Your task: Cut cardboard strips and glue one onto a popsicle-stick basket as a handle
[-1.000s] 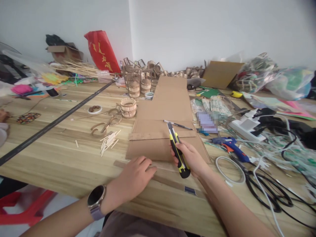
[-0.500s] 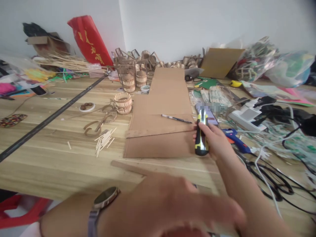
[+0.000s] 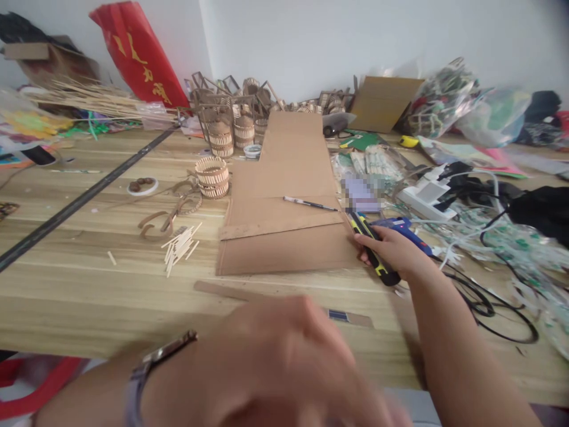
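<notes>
My right hand [image 3: 386,249] is closed round a black and yellow utility knife [image 3: 371,246], just past the right edge of a cardboard sheet [image 3: 284,178]. A pen [image 3: 309,203] lies across that sheet, above a loose cardboard strip [image 3: 280,229]. Close to the camera, my left hand [image 3: 267,362] is smeared by motion and wears a watch [image 3: 166,350]; its fingers cannot be made out. Beyond it a thin brown strip [image 3: 226,290] and a short piece with a dark blue patch [image 3: 338,315] rest on the wooden table.
Small stick baskets [image 3: 212,177] stand left of the cardboard, near a pile of short sticks [image 3: 180,249]. A blue glue gun [image 3: 406,231], a power strip [image 3: 429,196] and tangled cables [image 3: 484,308] crowd the right. A long dark bar [image 3: 93,190] crosses the left side.
The knife in my right hand has tipped from nearly upright to slanting, and moved slightly right and down. My left hand has shifted left and downward. The camera view has swung slightly.
</notes>
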`<state>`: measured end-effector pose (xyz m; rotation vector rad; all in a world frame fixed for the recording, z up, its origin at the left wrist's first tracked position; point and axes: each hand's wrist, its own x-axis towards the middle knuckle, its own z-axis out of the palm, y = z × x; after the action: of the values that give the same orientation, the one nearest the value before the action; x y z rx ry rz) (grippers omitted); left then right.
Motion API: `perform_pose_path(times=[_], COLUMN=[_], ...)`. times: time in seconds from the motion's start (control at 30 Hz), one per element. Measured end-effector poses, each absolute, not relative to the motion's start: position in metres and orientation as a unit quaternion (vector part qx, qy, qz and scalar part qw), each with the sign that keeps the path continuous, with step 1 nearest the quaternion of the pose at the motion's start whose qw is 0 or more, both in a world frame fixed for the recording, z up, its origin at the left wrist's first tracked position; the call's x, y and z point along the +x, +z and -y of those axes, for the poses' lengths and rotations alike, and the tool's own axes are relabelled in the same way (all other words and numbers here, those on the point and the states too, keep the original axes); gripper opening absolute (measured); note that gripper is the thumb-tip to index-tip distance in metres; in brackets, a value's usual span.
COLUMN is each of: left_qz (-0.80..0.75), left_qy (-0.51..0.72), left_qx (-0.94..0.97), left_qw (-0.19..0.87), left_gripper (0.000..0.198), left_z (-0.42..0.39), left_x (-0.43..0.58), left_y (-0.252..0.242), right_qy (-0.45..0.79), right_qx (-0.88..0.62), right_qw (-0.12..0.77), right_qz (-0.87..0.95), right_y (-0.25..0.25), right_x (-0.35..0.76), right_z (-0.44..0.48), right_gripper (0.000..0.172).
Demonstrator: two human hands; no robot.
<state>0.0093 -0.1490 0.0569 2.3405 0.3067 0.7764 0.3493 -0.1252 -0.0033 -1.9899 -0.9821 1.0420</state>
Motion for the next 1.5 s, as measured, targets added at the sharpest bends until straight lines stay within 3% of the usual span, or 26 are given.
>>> perform_pose_path(times=[0.1, 0.17, 0.4, 0.6, 0.8, 1.03, 1.5], left_qz=[-0.127, -0.210, -0.320, -0.311, -0.300, -0.297, -0.297], left_qy=[0.353, 0.327, 0.251, 0.146, 0.088, 0.083, 0.104], left_qx=[0.845, 0.839, 0.906, 0.938, 0.949, 0.951, 0.949], left_qw=[0.380, 0.381, 0.114, 0.050, 0.030, 0.017, 0.009], left_gripper=[0.023, 0.022, 0.031, 0.050, 0.057, 0.057, 0.053], left_z=[0.126, 0.106, 0.052, 0.053, 0.049, 0.046, 0.036], left_x=[0.016, 0.020, 0.030, 0.042, 0.040, 0.037, 0.048], left_y=[0.051, 0.039, -0.015, -0.042, -0.042, -0.047, -0.052], right_qy=[0.403, 0.415, 0.402, 0.231, 0.379, 0.512, 0.539], right_qx=[-0.770, -0.767, -0.767, -0.770, -0.619, -0.540, -0.509], right_qw=[0.289, 0.269, 0.163, 0.117, 0.054, 0.025, 0.067], right_qz=[0.401, 0.409, 0.472, 0.583, 0.686, 0.667, 0.668], right_y=[-0.003, -0.002, 0.012, 0.028, 0.029, 0.026, 0.015], right_x=[0.347, 0.342, 0.330, 0.328, 0.291, 0.285, 0.309], right_z=[0.132, 0.140, 0.172, 0.170, 0.160, 0.141, 0.130], right_gripper=[0.031, 0.034, 0.041, 0.040, 0.040, 0.040, 0.038])
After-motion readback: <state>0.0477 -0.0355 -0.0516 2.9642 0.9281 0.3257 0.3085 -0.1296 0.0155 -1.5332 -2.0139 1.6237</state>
